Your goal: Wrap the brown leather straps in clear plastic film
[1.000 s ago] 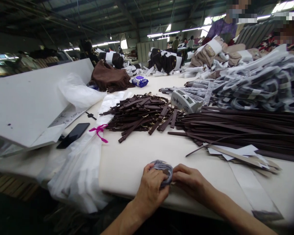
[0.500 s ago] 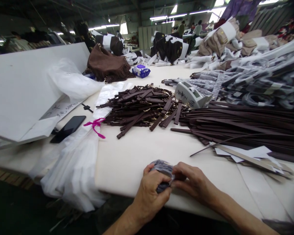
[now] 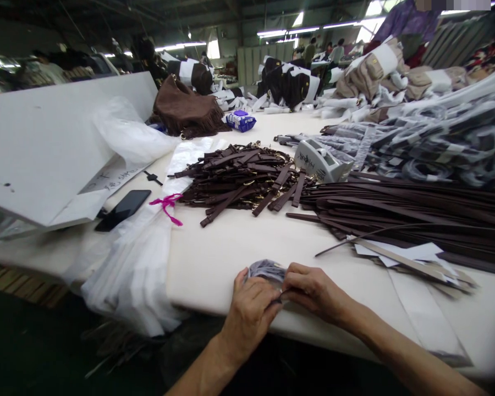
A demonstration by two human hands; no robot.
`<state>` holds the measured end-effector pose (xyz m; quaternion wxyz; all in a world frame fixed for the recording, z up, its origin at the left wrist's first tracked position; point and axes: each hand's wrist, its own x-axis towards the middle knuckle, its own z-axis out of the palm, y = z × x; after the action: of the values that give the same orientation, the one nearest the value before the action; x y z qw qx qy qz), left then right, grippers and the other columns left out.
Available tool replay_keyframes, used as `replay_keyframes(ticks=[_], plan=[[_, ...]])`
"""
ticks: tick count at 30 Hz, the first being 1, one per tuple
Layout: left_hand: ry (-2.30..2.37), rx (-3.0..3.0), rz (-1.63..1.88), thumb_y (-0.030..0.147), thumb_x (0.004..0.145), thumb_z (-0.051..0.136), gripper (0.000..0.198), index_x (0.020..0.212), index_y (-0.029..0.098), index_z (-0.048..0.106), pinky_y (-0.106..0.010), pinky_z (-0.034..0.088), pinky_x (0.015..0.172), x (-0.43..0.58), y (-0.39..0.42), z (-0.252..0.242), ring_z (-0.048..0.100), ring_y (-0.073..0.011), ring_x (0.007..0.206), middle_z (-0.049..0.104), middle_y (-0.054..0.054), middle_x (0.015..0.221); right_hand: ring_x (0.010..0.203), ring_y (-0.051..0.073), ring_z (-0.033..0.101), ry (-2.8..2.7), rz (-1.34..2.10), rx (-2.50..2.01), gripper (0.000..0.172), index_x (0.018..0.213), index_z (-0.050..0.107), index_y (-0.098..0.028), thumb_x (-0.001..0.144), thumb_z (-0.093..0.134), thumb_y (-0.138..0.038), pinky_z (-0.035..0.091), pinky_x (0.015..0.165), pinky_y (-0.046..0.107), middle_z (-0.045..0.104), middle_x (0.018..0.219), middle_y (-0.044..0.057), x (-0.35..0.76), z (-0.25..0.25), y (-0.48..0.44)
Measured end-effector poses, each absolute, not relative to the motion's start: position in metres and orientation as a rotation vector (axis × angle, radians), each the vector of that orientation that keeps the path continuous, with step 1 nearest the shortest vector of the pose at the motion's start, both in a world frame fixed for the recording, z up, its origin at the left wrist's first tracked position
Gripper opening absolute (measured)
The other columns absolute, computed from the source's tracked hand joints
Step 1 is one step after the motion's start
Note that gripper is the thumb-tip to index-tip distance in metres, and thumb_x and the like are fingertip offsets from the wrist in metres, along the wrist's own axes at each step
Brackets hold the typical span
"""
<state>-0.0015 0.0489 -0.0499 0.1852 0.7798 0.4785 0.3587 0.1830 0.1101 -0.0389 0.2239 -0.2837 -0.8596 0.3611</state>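
Two hands meet on one small coil [image 3: 266, 269] wrapped in clear plastic, just above the near edge of the table [image 3: 214, 264]. The left hand [image 3: 251, 305] is curled firmly around the coil's near side; the right hand [image 3: 313, 286] has its fingertips drawn together, pinching the coil's near right edge. Whether they grip a loose end or only the plastic is too blurred to say for sure.

The winding looks mostly done, with the coil already round; what seems left is securing that edge, as neither hand has let go.

Outward from the coil, paper strips [image 3: 416, 254] lie at three o'clock. Long bare brown straps [image 3: 412, 206] spread between two and three, plenty of them unwrapped. Beyond, at two o'clock, wrapped straps [image 3: 441, 140] are heaped high, some visibly coiled, so a good share appears finished. A tape dispenser [image 3: 319, 162] stands at one o'clock, short straps with metal clips [image 3: 231, 179] lie piled at eleven, and plastic bags [image 3: 136, 275] hang over the edge at nine.
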Motion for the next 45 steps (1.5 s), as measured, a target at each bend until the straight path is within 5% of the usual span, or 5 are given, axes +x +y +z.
replay_keyframes(ticks=[7, 13, 17, 27, 45], plan=[[1.453, 1.926, 0.916, 0.018, 0.071, 0.067, 0.013, 0.081, 0.02, 0.059, -0.045, 0.024, 0.1, 0.004, 0.05, -0.039, 0.057, -0.0191, 0.089, 0.064, -0.001, 0.084, 0.063, 0.011, 0.05, -2.323, 1.043, -0.903, 0.015, 0.071, 0.056, -0.015, 0.084, 0.057, -0.023, 0.036, 0.056, 0.02, 0.05, 0.071, 0.0, 0.181, -0.038, 0.11], [1.553, 1.737, 0.927, 0.012, 0.066, 0.066, 0.013, 0.074, 0.019, 0.057, -0.045, 0.022, 0.103, 0.012, 0.051, -0.034, 0.057, -0.0177, 0.085, 0.062, 0.0, 0.08, 0.073, 0.013, 0.054, -2.341, 1.222, -0.876, 0.011, 0.086, 0.065, -0.017, 0.082, 0.056, -0.015, 0.04, 0.065, 0.021, 0.055, 0.08, 0.002, 0.183, -0.026, 0.116], [1.564, 1.633, 0.907, 0.01, 0.066, 0.063, 0.015, 0.075, 0.019, 0.054, -0.045, 0.021, 0.104, 0.011, 0.054, -0.029, 0.056, -0.0162, 0.082, 0.06, 0.001, 0.078, 0.066, 0.012, 0.051, -2.271, 1.403, -1.025, 0.007, 0.073, 0.063, -0.015, 0.073, 0.059, -0.01, 0.038, 0.061, 0.023, 0.053, 0.072, 0.0, 0.179, -0.019, 0.119], [1.637, 1.487, 0.767, 0.01, 0.064, 0.057, 0.02, 0.078, 0.019, 0.048, -0.034, 0.04, 0.082, 0.018, 0.064, -0.016, 0.052, -0.0141, 0.071, 0.052, 0.003, 0.07, 0.046, 0.01, 0.051, -2.059, 1.838, -1.254, 0.01, 0.07, 0.052, -0.015, 0.064, 0.057, -0.022, 0.045, 0.046, 0.022, 0.051, 0.055, -0.004, 0.168, -0.022, 0.133], [1.644, 1.514, 0.754, 0.006, 0.059, 0.051, 0.021, 0.075, 0.019, 0.051, -0.028, 0.042, 0.07, 0.017, 0.068, -0.02, 0.051, -0.0141, 0.068, 0.054, 0.003, 0.068, 0.051, 0.01, 0.047, -2.239, 1.405, -1.228, 0.019, 0.066, 0.059, -0.015, 0.057, 0.047, -0.003, 0.032, 0.046, 0.018, 0.051, 0.056, -0.004, 0.167, -0.018, 0.123]])
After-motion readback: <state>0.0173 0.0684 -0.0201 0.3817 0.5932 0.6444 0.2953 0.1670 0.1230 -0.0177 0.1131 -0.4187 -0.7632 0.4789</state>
